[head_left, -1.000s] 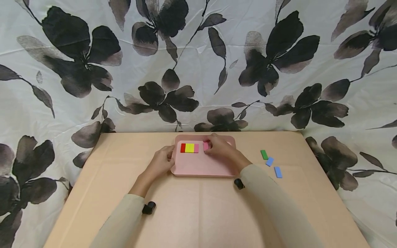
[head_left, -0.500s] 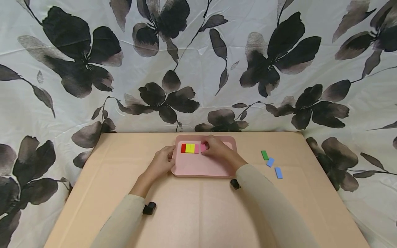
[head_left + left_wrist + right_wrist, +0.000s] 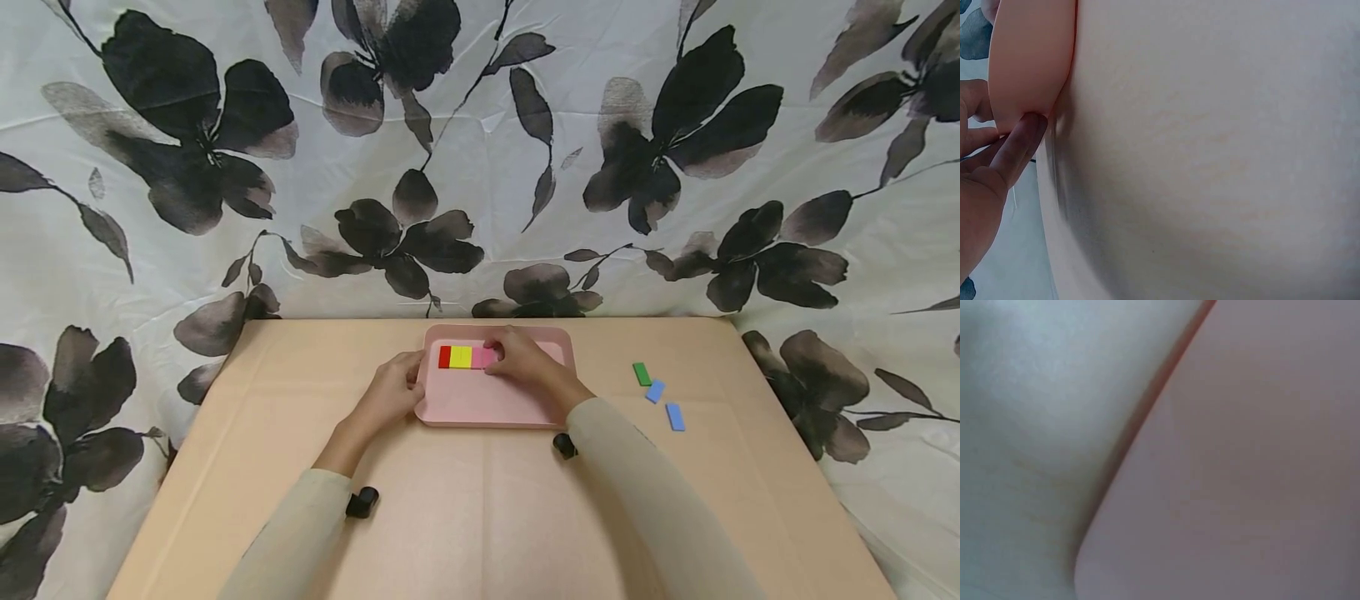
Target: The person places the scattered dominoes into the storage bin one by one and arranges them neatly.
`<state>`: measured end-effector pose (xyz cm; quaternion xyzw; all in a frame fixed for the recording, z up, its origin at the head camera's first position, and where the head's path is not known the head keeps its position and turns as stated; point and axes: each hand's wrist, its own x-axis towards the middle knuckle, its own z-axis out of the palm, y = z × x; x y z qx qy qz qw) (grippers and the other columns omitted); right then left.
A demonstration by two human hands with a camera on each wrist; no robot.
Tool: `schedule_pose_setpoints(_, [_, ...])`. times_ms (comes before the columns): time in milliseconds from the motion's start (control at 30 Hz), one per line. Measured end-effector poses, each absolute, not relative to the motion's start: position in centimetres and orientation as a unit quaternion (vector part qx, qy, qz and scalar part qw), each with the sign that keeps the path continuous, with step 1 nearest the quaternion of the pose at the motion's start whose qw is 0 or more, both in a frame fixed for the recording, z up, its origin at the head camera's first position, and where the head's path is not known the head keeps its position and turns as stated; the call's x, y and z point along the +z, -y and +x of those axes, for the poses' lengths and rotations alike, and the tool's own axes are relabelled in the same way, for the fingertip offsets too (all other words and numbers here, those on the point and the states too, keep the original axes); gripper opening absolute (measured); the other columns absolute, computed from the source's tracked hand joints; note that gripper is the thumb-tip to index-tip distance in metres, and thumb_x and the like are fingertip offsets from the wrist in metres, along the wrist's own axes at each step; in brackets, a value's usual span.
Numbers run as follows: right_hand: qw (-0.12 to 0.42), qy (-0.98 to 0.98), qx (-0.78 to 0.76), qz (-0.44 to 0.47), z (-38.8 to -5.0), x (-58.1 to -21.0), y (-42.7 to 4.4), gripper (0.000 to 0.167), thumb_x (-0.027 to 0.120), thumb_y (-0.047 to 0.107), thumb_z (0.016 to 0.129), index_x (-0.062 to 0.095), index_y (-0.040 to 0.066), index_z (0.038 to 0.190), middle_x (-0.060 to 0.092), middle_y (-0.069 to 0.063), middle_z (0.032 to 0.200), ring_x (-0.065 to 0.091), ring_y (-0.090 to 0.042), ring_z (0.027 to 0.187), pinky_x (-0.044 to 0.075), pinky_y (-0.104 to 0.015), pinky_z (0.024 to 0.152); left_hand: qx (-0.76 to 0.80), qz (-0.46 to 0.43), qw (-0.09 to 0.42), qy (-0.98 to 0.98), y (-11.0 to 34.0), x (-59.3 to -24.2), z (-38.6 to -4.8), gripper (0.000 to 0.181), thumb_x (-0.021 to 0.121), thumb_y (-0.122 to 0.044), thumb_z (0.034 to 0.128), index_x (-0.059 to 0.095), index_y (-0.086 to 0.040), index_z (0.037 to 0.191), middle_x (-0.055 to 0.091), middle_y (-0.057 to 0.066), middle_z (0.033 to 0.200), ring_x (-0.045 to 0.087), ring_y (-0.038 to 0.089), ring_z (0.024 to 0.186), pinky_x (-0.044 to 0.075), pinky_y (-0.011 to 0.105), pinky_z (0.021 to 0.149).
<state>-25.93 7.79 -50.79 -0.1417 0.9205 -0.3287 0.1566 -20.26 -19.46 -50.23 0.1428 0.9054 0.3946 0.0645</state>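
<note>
On the pink tray [image 3: 480,404] lies a row of flat tiles: a red tile [image 3: 445,357], a yellow stretch [image 3: 461,357], a pink tile [image 3: 477,357] and a second pink tile [image 3: 490,357] at the right end. My right hand [image 3: 531,364] pinches that end tile between thumb and fingers, against its neighbour. My left hand [image 3: 389,390] grips the tray's left edge; the left wrist view shows its fingers [image 3: 1021,147] on the tray's rim [image 3: 1035,62]. In the right wrist view only the tray [image 3: 1229,475] and the table surface show, and the hand is out of sight.
To the right of the tray, on the beige table [image 3: 480,517], lie a green tile [image 3: 642,374], a blue tile [image 3: 655,392] and another blue tile [image 3: 675,417]. A floral cloth [image 3: 525,167] hangs behind the table's back edge.
My right hand has slid its pink tile leftward, and the gap between it and the row has closed. My left hand has stayed on the tray's edge.
</note>
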Motion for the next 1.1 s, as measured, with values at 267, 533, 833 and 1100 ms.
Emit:
schedule_pose_setpoints(267, [0.157,-0.920,-0.333,-0.131,-25.86,-51.10,-7.74,0.046,0.086,0.021,0.085,0.068,0.006,0.125,0.055,-0.010,0.114,0.053,-0.023,0.102,0.050,-0.029,0.085,0.398,0.144,0.064,-0.904,19.44,-50.20,-20.29,0.060,0.061,0.002,0.0886,0.051,0.007,0.147,0.061,0.021,0.139,0.064,0.027,0.099,0.060,0.036,0.084])
schedule_pose_setpoints(533, [0.155,-0.921,-0.331,-0.133,-25.84,-51.07,-7.75,0.045,0.085,0.020,0.086,0.068,0.006,0.125,0.056,-0.010,0.117,0.053,-0.023,0.103,0.051,-0.029,0.087,0.407,0.137,0.071,-0.900,19.43,-50.26,-20.34,0.060,0.061,0.001,0.0896,0.050,0.005,0.148,0.059,0.020,0.141,0.067,0.028,0.100,0.062,0.037,0.084])
schedule_pose_setpoints(833, [0.155,-0.921,-0.333,-0.127,-25.70,-51.22,-7.71,0.045,0.085,0.022,0.086,0.068,0.007,0.125,0.054,-0.008,0.110,0.053,-0.022,0.098,0.050,-0.026,0.080,0.405,0.145,0.064,-0.901,19.42,-50.18,-20.23,0.059,0.061,0.001,0.0896,0.051,0.007,0.148,0.059,0.022,0.143,0.069,0.028,0.102,0.062,0.039,0.086])
schedule_pose_setpoints(1100, [0.155,-0.922,-0.328,-0.133,-25.55,-51.04,-7.75,0.048,0.084,0.022,0.087,0.067,0.006,0.129,0.054,-0.008,0.113,0.052,-0.022,0.101,0.049,-0.028,0.084,0.400,0.142,0.062,-0.903,19.33,-50.30,-20.31,0.059,0.062,0.000,0.0894,0.052,0.006,0.147,0.060,0.021,0.141,0.069,0.028,0.101,0.062,0.039,0.087])
